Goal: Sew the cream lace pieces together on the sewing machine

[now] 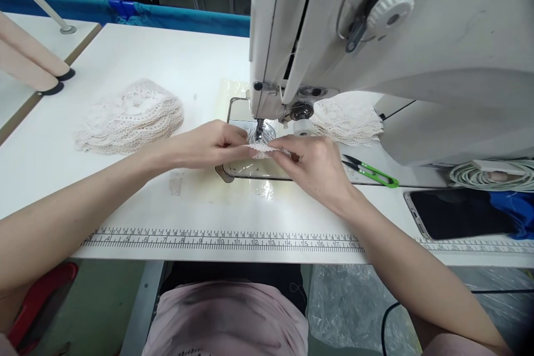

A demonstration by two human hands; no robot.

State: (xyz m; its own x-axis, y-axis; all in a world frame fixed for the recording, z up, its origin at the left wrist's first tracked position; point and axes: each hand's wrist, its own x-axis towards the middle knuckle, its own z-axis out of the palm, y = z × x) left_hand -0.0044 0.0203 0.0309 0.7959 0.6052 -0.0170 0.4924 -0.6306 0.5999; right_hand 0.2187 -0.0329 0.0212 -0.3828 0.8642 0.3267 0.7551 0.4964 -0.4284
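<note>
A small piece of white lace (262,148) is stretched between my two hands, just in front of the sewing machine's presser foot (259,129). My left hand (217,144) pinches the lace's left end between thumb and fingers. On the other side, my right hand (312,158) pinches the right end. The lace reaches back under or beside the foot; which of these I cannot tell. A stack of cream lace pieces (136,114) lies left of my left hand, and a second lace pile (348,118) sits behind my right hand.
The white sewing machine (438,39) fills the upper right. Green thread snips (371,171) lie right of my right hand. Farther right are a phone (459,214), coiled cord or tape (496,175) and blue cloth (517,214). A printed ruler (225,240) runs along the table's front edge.
</note>
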